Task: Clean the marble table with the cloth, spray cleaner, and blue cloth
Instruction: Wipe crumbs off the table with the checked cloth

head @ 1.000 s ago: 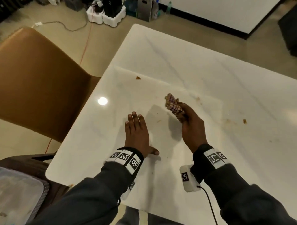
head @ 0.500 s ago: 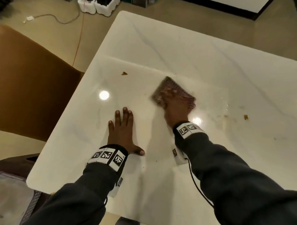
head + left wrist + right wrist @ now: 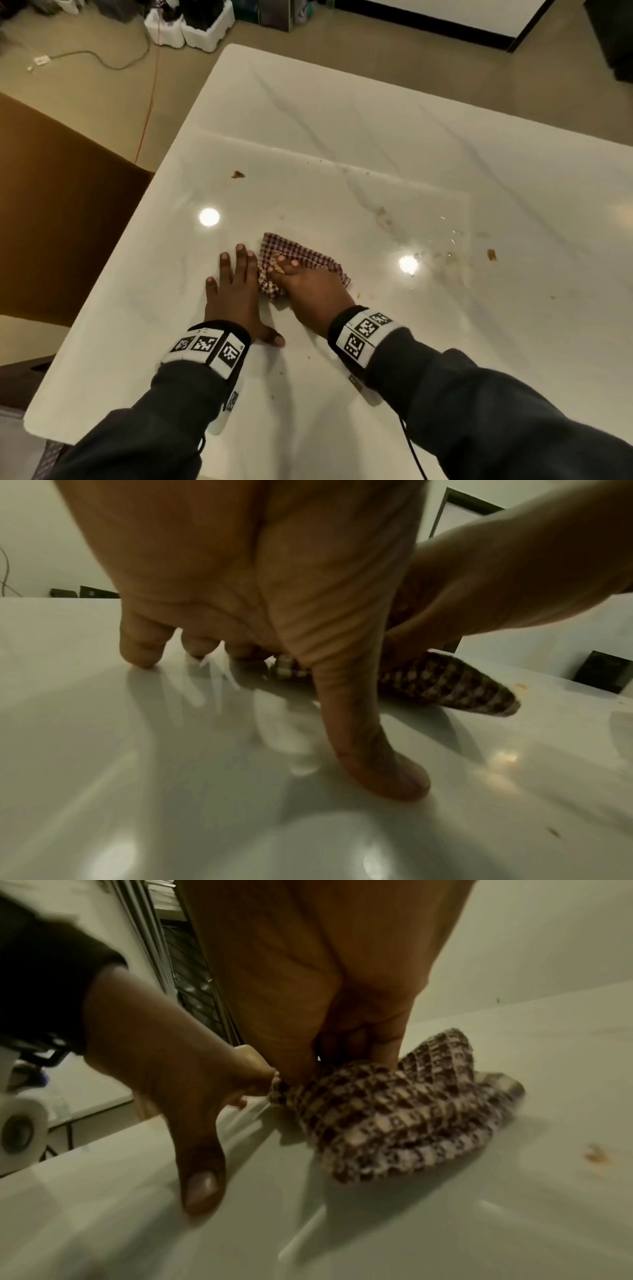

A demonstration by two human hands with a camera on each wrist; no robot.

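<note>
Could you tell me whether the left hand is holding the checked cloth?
No, the left hand lies flat on the marble table, while the right hand presses the checked cloth.

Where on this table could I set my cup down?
The far half of the marble table beyond the seam looks bare. So does the near edge between the sleeves. Avoid the middle: both hands and the checked cloth sit there, with wet crumbs to the right.

Marble table (image 3: 376,113): checked cloth (image 3: 301,255), crumbs (image 3: 237,174), prob. wet smears.

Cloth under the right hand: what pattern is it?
The cloth is a dark brown-and-cream check, clearest in the right wrist view.
</note>
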